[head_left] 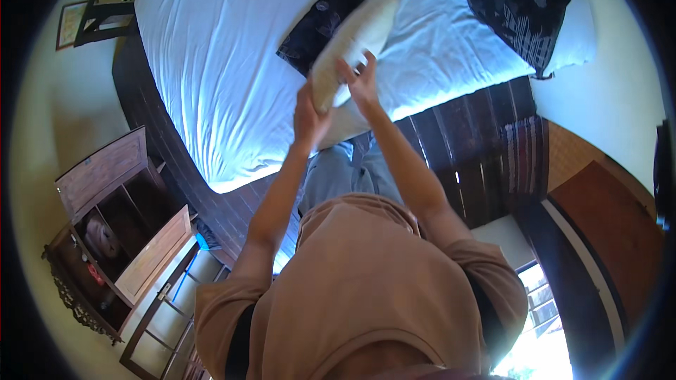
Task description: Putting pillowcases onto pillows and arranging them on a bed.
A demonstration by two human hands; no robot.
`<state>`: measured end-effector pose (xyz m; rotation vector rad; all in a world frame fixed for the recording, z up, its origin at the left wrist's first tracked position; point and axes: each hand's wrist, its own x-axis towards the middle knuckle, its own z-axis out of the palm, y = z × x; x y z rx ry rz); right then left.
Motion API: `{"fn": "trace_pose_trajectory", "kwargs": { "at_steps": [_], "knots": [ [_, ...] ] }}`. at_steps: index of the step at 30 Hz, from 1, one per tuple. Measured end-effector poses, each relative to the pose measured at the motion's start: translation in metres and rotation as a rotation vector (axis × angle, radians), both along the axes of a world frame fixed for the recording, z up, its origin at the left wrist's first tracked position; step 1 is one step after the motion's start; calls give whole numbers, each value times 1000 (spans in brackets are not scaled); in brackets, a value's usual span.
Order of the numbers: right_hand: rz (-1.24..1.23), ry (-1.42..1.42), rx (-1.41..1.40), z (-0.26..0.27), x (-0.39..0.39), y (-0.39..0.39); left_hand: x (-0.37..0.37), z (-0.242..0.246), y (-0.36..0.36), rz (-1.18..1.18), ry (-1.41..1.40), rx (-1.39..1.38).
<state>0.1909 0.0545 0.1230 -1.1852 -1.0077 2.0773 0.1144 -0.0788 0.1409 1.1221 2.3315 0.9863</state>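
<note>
A cream-coloured pillow (351,37) is tilted on its edge above the white-sheeted bed (211,63), slightly blurred. My left hand (311,119) grips its near lower corner. Against the pillow's right side is my right hand (363,83), thumb and fingers apart; whether they pinch the fabric is not clear. Just behind the pillow lies a dark patterned cushion or folded pillowcase (319,24), partly covered by it. Another dark patterned cloth or pillowcase (523,5) lies at the bed's right end.
My legs in grey trousers (330,174) stand against the bed's near side. Dark wooden floorboards (449,148) run along it, with a striped mat (523,158) at right. A wooden cabinet (105,237) with its doors swung out stands at left. A bright window (544,316) is behind me.
</note>
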Motion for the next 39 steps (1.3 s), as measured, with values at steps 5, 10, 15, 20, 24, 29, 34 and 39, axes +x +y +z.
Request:
{"fn": "trace_pose_trajectory", "kwargs": {
  "at_steps": [5,10,15,20,24,29,34,39],
  "knots": [
    [328,36,110,-129,23,17,-101,2,38,244,96,-184],
    [886,-359,1196,-172,23,10,-154,16,60,177,14,-268],
    [993,-531,1632,-167,-4,5,-148,35,82,158,-11,-321],
    [1371,-833,1669,-133,-34,7,-141,40,89,219,87,-362],
    [1201,-693,1485,-126,-38,3,-137,37,95,292,-6,-352],
    [890,-323,1150,-118,-55,-14,-93,42,121,325,90,-161],
    [946,-301,1104,-126,-32,-6,-105,55,122,23,129,-225],
    [1099,-598,1555,-165,16,66,-141,57,72,-154,146,-230]
  ]
}}
